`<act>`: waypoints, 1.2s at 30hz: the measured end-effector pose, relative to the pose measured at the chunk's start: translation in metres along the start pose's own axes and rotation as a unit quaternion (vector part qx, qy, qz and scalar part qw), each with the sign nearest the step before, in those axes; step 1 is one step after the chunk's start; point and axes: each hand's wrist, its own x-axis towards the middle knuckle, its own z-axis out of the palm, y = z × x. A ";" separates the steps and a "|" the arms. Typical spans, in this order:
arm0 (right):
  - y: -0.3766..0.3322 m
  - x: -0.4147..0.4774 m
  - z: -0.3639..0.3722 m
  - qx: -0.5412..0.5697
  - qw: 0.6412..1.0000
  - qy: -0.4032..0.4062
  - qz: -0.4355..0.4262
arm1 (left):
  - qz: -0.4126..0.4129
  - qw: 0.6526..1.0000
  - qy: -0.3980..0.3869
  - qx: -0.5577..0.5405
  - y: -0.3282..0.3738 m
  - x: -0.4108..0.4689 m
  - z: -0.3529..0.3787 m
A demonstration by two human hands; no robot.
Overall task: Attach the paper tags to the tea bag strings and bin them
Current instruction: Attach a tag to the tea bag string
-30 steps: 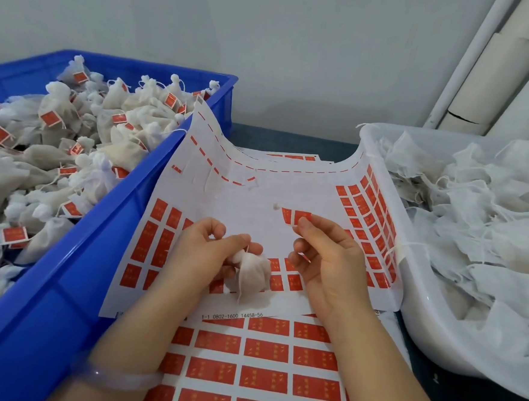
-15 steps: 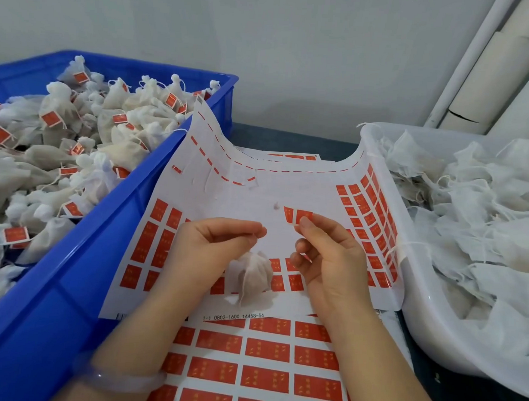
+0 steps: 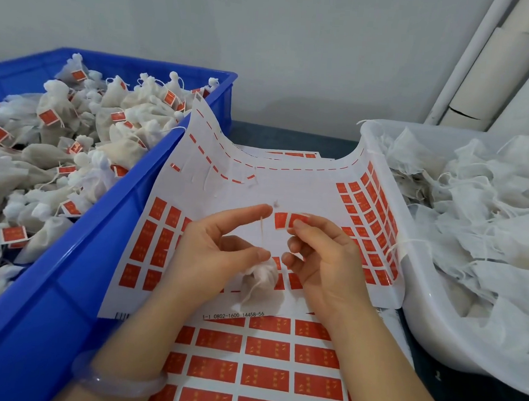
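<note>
White string [image 3: 261,231] is held taut between index finger and thumb of the left hand [image 3: 212,253]; the tea bag [image 3: 259,280] hangs below, over the tag sheet [image 3: 307,191]. A red tag [image 3: 298,220] is pinched by the right hand [image 3: 324,261] fingers.

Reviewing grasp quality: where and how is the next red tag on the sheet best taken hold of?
Judging by its pose, pinch the red tag by its top edge, coming from the right with the right hand. That edge looks lifted off the sheet by the fingertips, and bare backing lies above it. The left hand holds the string taut beside it.
</note>
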 end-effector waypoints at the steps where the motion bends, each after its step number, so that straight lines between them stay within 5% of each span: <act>1: 0.001 0.000 0.000 -0.013 1.000 -0.015 -0.005 | 0.005 1.000 -0.006 -0.004 0.000 0.000 0.000; 10: 0.002 -0.001 -0.004 -0.188 0.981 -0.042 -0.022 | 0.023 0.997 -0.074 -0.010 -0.001 -0.002 -0.001; 36: 0.003 0.001 -0.004 -0.222 0.973 -0.057 -0.044 | 0.030 0.994 -0.104 -0.017 -0.004 0.000 -0.002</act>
